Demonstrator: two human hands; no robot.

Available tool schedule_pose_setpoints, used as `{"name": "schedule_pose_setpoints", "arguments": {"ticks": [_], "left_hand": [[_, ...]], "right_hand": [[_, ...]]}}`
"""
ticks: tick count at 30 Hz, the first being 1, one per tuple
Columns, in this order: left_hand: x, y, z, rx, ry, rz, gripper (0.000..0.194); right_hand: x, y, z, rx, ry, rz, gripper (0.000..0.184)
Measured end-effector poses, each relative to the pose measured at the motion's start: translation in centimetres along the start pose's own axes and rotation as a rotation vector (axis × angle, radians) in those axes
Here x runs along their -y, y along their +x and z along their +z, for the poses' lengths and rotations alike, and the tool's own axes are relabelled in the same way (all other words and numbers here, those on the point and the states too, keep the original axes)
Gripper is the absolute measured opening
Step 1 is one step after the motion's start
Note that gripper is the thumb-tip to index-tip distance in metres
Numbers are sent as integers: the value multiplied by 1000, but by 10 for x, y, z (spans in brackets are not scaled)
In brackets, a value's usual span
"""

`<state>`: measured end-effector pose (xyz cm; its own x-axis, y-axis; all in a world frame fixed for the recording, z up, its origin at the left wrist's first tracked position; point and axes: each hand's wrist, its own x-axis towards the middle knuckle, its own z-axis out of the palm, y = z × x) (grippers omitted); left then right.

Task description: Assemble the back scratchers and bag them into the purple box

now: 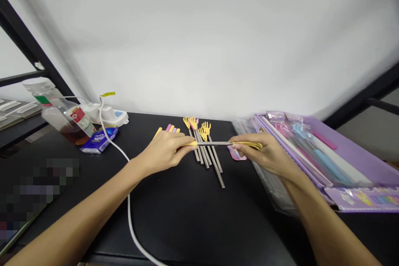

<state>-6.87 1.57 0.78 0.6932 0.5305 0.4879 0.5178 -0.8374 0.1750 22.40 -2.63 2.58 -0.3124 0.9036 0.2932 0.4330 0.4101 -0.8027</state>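
My left hand [164, 150] and my right hand [264, 153] together hold one thin metal rod [214, 143] level above the black table [193, 212]. The left fingers pinch its yellow grip end [190, 144]. The right fingers pinch its yellow hand-shaped tip [249, 144]. Under the rod lie several more metal rods [209, 156] side by side, their yellow and pink hand-shaped tips [196, 124] pointing away from me. Loose yellow, pink and purple grips [170, 128] show past my left hand. A small pink piece [234, 153] lies under my right fingers.
A purple packaged set [330, 158] in clear plastic lies on the right. At the left stand a plastic bottle of brown liquid [64, 118], a blue packet [99, 139] and a white power strip [107, 114]. Its white cable [129, 208] runs toward the table's front edge.
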Motion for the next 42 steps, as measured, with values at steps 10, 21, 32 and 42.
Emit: {"name": "schedule_pose_setpoints", "arguments": {"ticks": [10, 21, 32, 42], "left_hand": [[-2, 6, -9, 164, -203, -90, 40], [-11, 12, -4, 112, -285, -120, 42], [-30, 11, 17, 41, -397, -38, 22], [-26, 5, 27, 101, -175, 14, 24]], "right_hand": [[2, -1, 8, -9, -145, -172, 22], [9, 2, 10, -135, 98, 67, 22], [11, 15, -9, -645, 694, -90, 36], [49, 10, -7, -571, 583, -55, 54]]}}
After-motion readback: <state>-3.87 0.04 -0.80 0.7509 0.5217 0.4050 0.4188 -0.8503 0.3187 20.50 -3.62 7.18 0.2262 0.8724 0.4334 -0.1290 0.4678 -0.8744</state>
